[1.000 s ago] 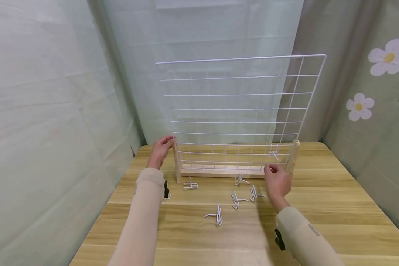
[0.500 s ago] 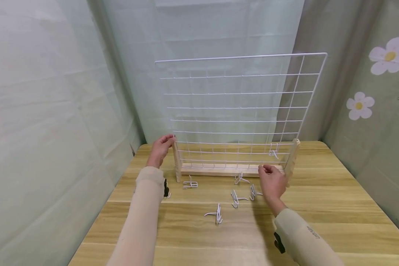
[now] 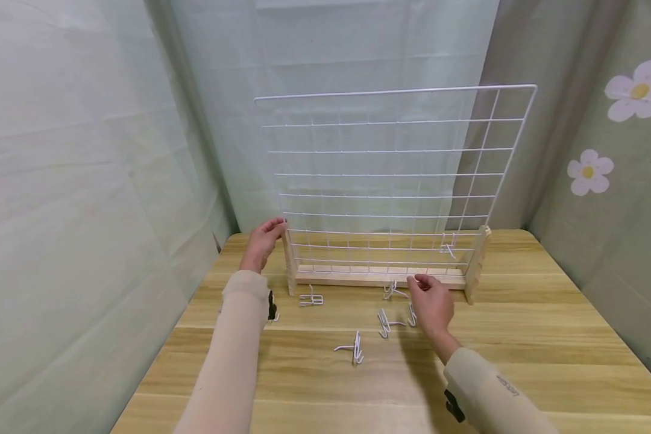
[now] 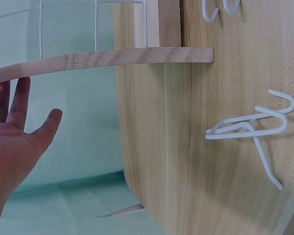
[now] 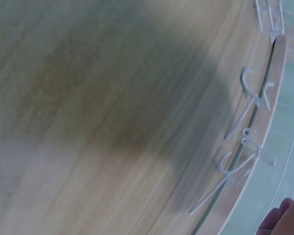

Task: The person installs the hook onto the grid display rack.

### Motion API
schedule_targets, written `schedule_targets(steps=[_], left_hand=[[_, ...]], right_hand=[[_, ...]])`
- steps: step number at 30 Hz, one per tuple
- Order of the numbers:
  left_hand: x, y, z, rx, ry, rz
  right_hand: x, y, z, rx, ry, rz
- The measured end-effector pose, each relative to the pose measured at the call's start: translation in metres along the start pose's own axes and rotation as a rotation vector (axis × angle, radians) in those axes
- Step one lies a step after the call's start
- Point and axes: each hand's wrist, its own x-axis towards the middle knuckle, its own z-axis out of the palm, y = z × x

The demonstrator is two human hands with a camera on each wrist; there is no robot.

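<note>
A white wire grid panel (image 3: 396, 91) stands in a wooden base between two uprights. My left hand (image 3: 261, 244) is at the top of the left wooden upright (image 3: 290, 262); in the left wrist view its fingertips touch the wood's outer side, the thumb apart. Low on the panel's right side hangs one white wire hook (image 3: 448, 247). My right hand (image 3: 433, 304) hovers over the table in front of the base, fingers loosely bent, nothing visible in them. Just left of its fingertips lies a second hook (image 3: 393, 290); a third hook (image 3: 412, 314) is partly hidden behind the hand.
More white hooks lie about the wooden table (image 3: 542, 361): one (image 3: 384, 323) near the right hand, one (image 3: 356, 348) further forward, one (image 3: 311, 299) by the left upright. Another hook (image 4: 264, 131) shows close in the left wrist view. Pale curtains (image 3: 114, 181) surround the table.
My right hand has moved left and slightly toward me, from near the right upright to beside the hook in front of the base. The left hand stays at the left upright.
</note>
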Motion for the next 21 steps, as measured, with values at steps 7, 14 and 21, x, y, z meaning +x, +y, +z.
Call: schedule_targets(steps=[7, 14, 21], left_hand=[[0.0, 0.0, 0.001, -0.001, 0.001, 0.002], [0.0, 0.0, 0.0, 0.013, 0.005, -0.001], [-0.002, 0.0, 0.0, 0.01, 0.008, -0.002]], right_hand=[[-0.013, -0.002, 0.006, 0.015, -0.052, -0.039], [-0.027, -0.003, 0.015, 0.046, -0.096, -0.102], [-0.042, -0.004, 0.019, 0.061, -0.182, -0.106]])
